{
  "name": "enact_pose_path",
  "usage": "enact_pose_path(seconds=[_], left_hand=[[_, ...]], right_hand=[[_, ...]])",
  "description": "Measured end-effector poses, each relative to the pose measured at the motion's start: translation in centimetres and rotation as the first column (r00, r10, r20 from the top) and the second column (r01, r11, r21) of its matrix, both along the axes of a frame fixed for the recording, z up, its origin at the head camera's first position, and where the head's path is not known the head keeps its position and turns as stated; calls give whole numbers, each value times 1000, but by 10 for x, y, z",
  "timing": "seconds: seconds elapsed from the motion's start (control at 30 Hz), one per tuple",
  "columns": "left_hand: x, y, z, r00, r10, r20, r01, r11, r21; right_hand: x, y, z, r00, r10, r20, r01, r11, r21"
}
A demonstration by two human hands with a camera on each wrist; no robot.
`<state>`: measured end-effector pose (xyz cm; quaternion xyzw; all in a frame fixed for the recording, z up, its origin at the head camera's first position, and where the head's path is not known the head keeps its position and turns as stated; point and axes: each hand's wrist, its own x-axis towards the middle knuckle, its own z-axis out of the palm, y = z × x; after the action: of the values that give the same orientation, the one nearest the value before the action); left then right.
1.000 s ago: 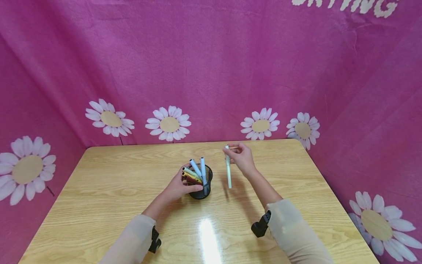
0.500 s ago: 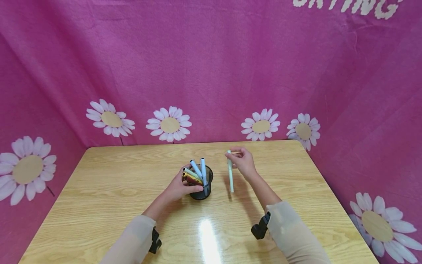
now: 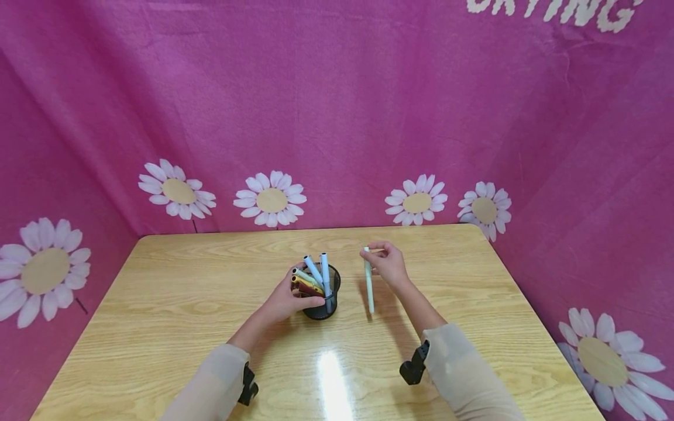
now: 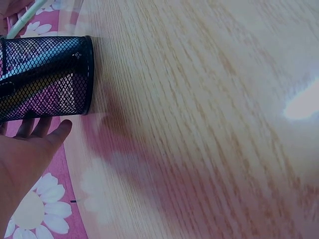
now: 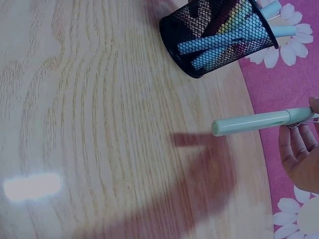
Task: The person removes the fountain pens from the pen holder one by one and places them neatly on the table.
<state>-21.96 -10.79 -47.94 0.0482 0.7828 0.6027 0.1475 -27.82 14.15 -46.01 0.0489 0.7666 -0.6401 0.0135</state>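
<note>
A black mesh pen cup [image 3: 319, 311] stands upright on the table with several markers leaning in it, among them light blue markers [image 3: 325, 275] and a yellow marker [image 3: 305, 285]. My left hand [image 3: 280, 302] holds the cup from its left side, thumb across the near side and fingers round the far side. To the right of the cup, my right hand [image 3: 388, 266] pinches a pale green marker [image 5: 254, 123] near its top end. That marker hangs almost upright, its lower end just above the table, apart from the cup. A metal clip shows by the fingers in the right wrist view.
The wooden table [image 3: 189, 280] runs back to a pink curtain [image 3: 337, 117] printed with white daisies. A bright light reflection [image 3: 333, 380] lies on the table's near middle. Black wrist cameras sit at both sleeves.
My right hand has lowered the pale green marker a little, bringing it slightly nearer to me and to the right. The left hand and the pen cup have stayed in place.
</note>
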Motion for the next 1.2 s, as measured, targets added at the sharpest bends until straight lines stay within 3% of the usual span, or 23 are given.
enact_pose_path(seconds=[0.2,0.53,0.87,1.2], left_hand=[[-2,0,-6,1000,3,-23,-4,1000,-7],[-2,-1,-7,999,-1,-40,1,1000,3],[-5,0,-7,1000,-5,-17,5,1000,-12],[-1,-1,-5,1000,3,-26,-4,1000,-14]], right_hand=[[0,0,-5,1000,0,11,0,1000,10],[-2,-1,-17,1000,-14,17,13,1000,15],[-3,-2,-27,998,-18,64,18,1000,0],[-2,-5,-34,996,-8,90,8,1000,-8]])
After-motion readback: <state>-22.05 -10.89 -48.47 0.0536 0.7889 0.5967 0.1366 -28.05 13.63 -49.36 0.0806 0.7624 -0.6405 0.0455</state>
